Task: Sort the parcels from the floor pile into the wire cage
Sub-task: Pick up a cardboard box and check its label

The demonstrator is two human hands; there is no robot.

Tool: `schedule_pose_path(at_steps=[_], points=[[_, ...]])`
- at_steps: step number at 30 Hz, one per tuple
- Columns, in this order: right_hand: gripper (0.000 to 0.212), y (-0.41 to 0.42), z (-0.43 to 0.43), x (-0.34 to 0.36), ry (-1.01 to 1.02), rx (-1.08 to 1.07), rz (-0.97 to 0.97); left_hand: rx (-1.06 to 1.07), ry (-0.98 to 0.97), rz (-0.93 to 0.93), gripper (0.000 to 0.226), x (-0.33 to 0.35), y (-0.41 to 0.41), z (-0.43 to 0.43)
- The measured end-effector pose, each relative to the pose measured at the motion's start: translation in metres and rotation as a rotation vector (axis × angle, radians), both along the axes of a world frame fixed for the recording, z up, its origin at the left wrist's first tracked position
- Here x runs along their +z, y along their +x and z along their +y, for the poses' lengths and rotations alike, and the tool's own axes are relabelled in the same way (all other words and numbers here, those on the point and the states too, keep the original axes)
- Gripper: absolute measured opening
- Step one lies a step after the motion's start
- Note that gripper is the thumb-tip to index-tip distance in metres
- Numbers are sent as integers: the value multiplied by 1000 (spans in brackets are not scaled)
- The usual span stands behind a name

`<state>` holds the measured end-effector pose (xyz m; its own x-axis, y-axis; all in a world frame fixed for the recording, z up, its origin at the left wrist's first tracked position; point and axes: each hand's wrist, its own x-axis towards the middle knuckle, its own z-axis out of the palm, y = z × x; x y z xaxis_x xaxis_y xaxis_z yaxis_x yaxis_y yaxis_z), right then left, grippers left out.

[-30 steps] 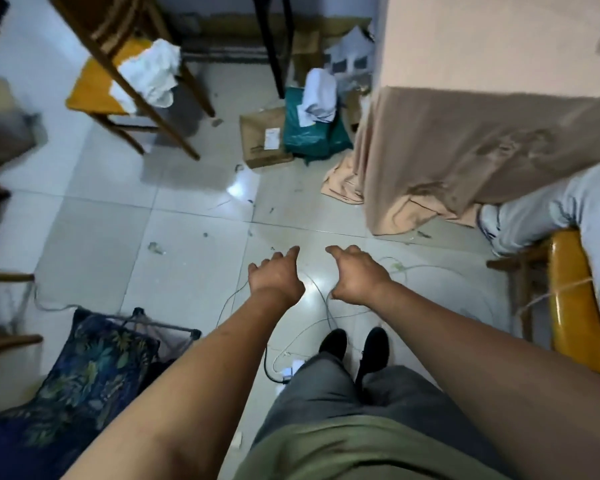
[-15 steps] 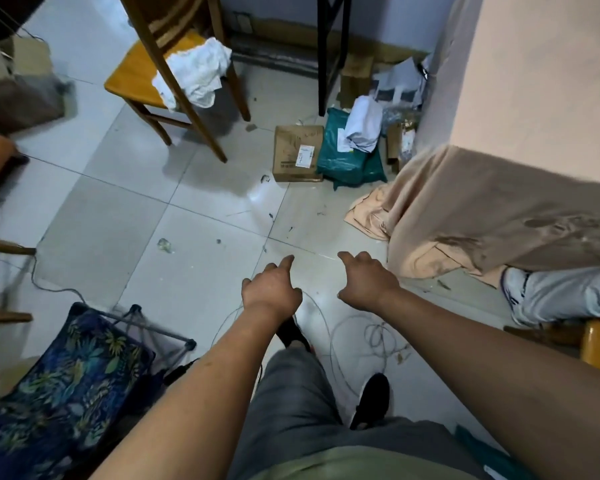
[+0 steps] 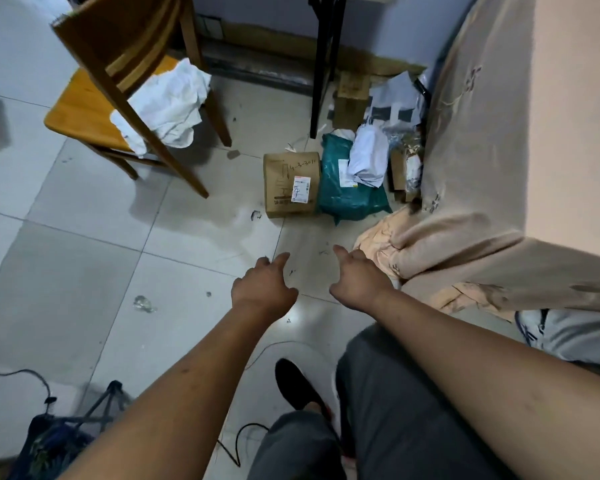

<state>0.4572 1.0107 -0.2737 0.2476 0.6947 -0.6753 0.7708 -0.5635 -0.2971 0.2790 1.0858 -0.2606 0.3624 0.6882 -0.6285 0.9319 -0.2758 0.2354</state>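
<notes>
Brown cardboard marks the nearest parcel: from the head camera we see a cardboard box (image 3: 291, 183) with a white label lying flat on the tiled floor (image 3: 84, 258), and touching its right side a teal plastic mailer (image 3: 347, 199) with a white soft parcel (image 3: 368, 159) resting on top. More parcels sit behind them by the wall: a second small carton (image 3: 351, 98) and a grey-and-white printed bag (image 3: 394, 102). The whole pile lies between a black desk leg (image 3: 321, 64) and a bed draped in a beige cover (image 3: 499, 168).

Our left hand (image 3: 262, 289) and right hand (image 3: 355, 280) reach forward side by side above the floor, well short of the pile. Both are empty, fingers loosely curled and the thumbs pointing forward.

To the left stands a wooden chair (image 3: 94, 105) with a crumpled white cloth (image 3: 168, 105) on its seat. At the bottom left corner we glimpse a thin metal frame (image 3: 108, 400) beside blue patterned fabric (image 3: 49, 445); we cannot tell whether this is the wire cage.
</notes>
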Motion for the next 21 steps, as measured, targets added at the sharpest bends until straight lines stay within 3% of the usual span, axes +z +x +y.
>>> schedule_pose_path(at_steps=[11,21], points=[[96,76,206,-129,-35,-98,194,83,-74,73,85,-134,72,189],[116,120,378,-342,-35,-250,313,252,-158,49,104,-344,124,362]])
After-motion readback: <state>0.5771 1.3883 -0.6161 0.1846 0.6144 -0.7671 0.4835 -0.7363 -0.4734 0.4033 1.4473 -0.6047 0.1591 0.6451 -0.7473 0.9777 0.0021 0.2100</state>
